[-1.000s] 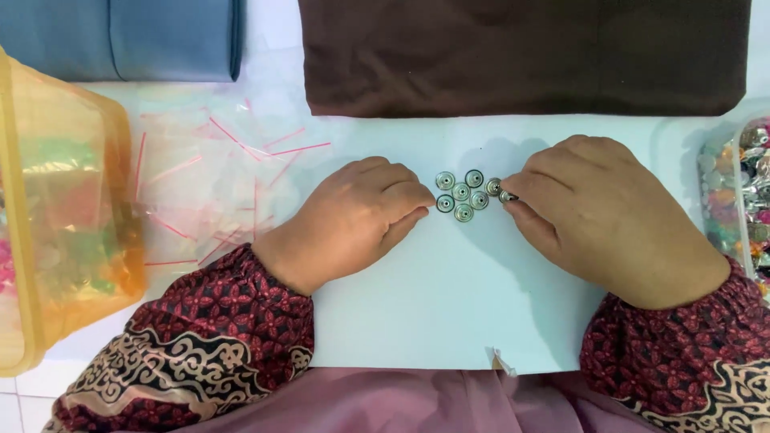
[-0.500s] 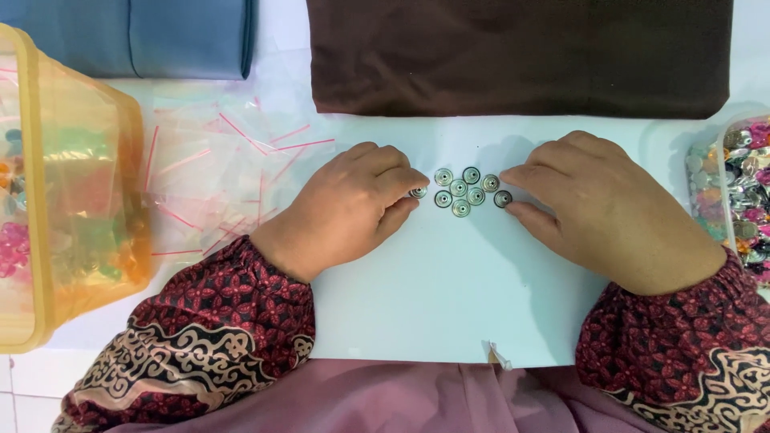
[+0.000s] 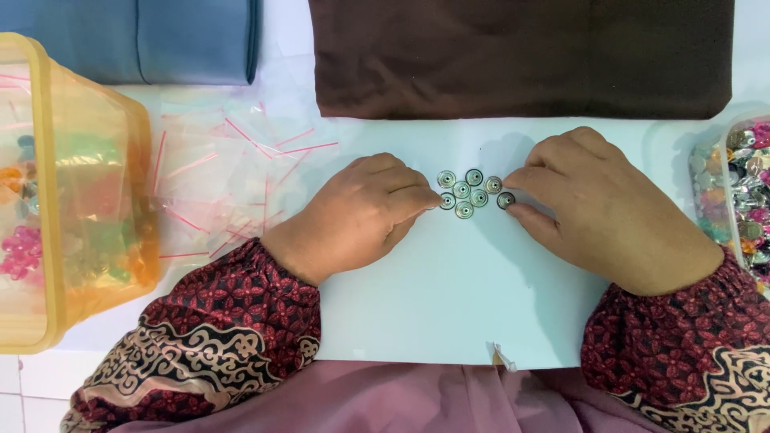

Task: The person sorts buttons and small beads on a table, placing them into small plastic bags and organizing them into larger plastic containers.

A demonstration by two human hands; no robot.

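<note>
The small round metal studs (image 3: 472, 193) lay in a tight cluster on the pale sheet (image 3: 449, 305), near its far edge and between the two hands. The left hand (image 3: 357, 215) rested palm down, fingers curled together, its forefinger tip touching the stud nearest it. The right hand (image 3: 609, 210) had its fingers bunched, thumb and forefinger closing on the outermost stud on its side. Since half a second earlier, both hands had drawn slightly inward and the cluster looked a little more compact, suggesting the studs were being nudged together. Clear little bags (image 3: 233, 180) with red strips lay left of the sheet.
</note>
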